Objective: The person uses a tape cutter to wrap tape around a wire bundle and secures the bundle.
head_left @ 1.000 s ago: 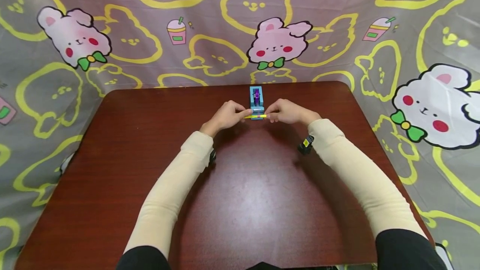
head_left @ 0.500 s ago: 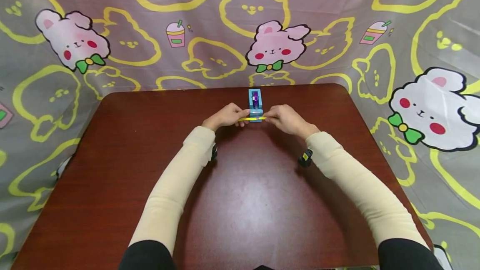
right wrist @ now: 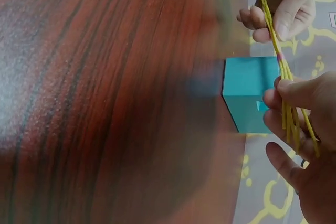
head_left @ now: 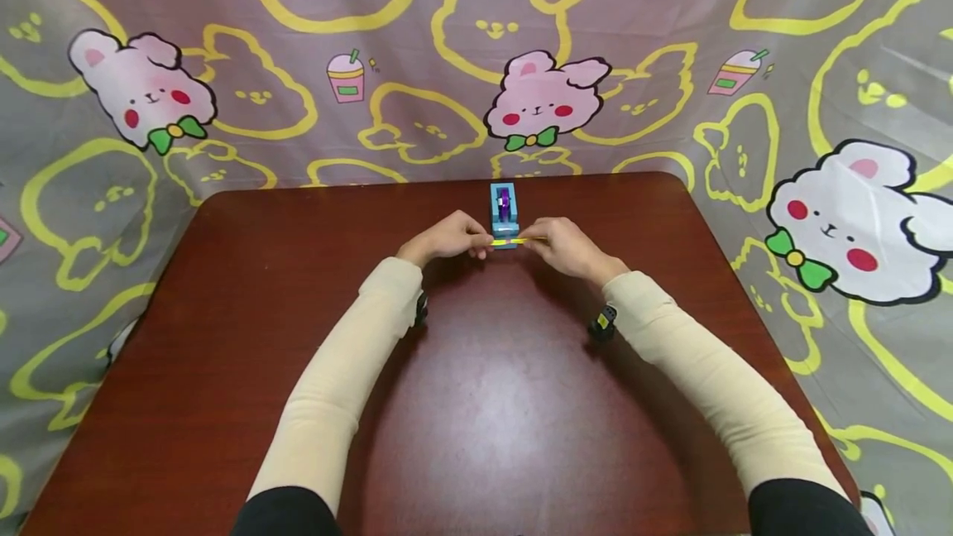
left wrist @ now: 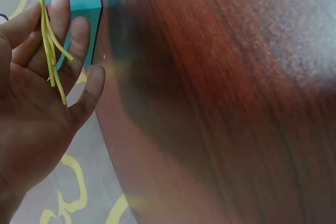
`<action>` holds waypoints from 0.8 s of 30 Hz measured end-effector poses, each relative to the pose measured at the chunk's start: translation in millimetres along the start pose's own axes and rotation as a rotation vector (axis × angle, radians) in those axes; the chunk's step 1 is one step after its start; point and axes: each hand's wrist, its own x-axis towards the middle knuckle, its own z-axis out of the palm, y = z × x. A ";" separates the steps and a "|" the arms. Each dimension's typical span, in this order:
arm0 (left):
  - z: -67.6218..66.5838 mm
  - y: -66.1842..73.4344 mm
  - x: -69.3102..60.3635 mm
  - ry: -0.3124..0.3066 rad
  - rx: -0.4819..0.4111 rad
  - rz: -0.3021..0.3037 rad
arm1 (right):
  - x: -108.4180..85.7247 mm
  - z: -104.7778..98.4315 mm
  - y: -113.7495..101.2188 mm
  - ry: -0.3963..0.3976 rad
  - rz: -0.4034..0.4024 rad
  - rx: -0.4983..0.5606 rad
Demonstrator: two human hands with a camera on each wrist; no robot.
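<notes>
A thin bundle of yellow strands runs sideways between my hands, just in front of a blue tape dispenser with a purple roll. My left hand pinches its left end with thumb and forefinger. At the other end, my right hand pinches the strands between thumb and fingertips. In the right wrist view, a narrow pink band circles the bundle between the two hands. Loose yellow ends fan out past the left fingers in the left wrist view. What the strands are made of I cannot tell.
The dispenser stands near the far edge of a dark red-brown wooden table. A cartoon-printed cloth hangs behind and at both sides. Small black wrist cameras sit under the cream sleeves.
The scene sits slightly lower in the head view. The right fingers have shifted a little along the bundle, and yellow now shows beyond their tips. Both hands keep their pinch; the dispenser stays put.
</notes>
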 end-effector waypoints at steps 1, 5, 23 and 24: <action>0.1 -0.4 -0.5 0.010 -0.002 0.012 | 0.6 0.3 -1.0 -0.008 0.016 0.004; 0.9 0.2 -1.1 0.054 -0.018 0.040 | 3.2 -0.1 -3.6 -0.041 0.079 0.028; 11.3 1.8 -3.1 0.284 0.073 0.075 | 18.7 1.2 -8.2 -0.132 0.242 0.091; 11.9 2.2 -3.5 0.295 0.074 0.075 | 19.0 2.1 -8.3 -0.127 0.248 0.096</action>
